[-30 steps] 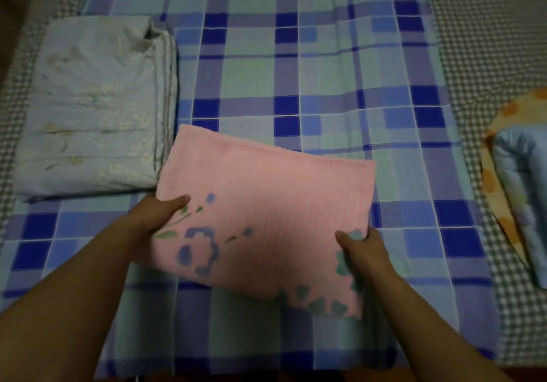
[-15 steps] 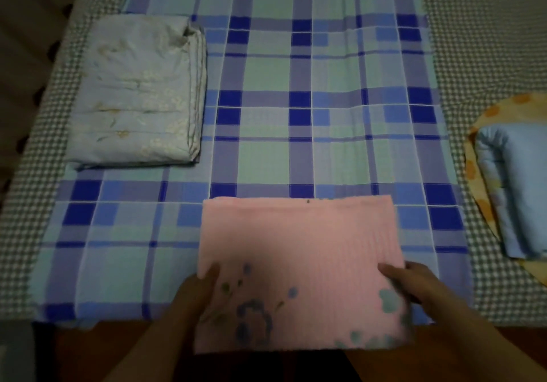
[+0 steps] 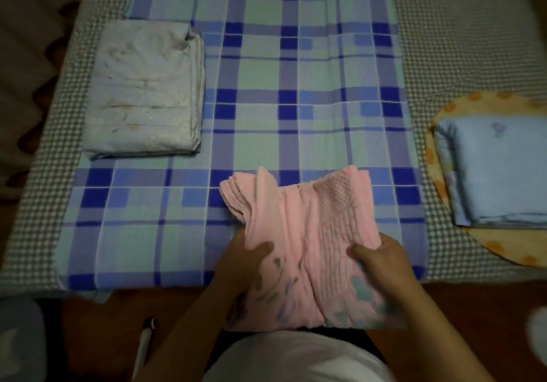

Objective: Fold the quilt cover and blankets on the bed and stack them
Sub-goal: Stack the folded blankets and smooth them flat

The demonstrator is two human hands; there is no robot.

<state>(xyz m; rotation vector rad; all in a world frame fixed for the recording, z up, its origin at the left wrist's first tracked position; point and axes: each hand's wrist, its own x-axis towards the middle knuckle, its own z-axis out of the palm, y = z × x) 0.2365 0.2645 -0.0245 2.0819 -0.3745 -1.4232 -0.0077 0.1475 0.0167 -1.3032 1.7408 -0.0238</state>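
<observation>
The pink blanket (image 3: 307, 242) bunches at the bed's near edge, its near end overhanging, gripped by the left hand (image 3: 245, 266) and right hand (image 3: 381, 263). Bare plaid sheet (image 3: 284, 85) stretches beyond. Two more folded piles: one pale (image 3: 145, 94) far left, one blue (image 3: 497, 171) right.

Folded pink blanket (image 3: 307, 233) bunched, lifted at bed's (image 3: 461, 41) near edge.

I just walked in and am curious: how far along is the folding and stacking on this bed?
Done: a pale floral bundle lies folded at the left, and a light blue one at the right. In hand: the left hand and right hand grip the pink blanket, bunched at the near edge. Left: the plaid sheet lies spread flat, and nothing is stacked.
</observation>
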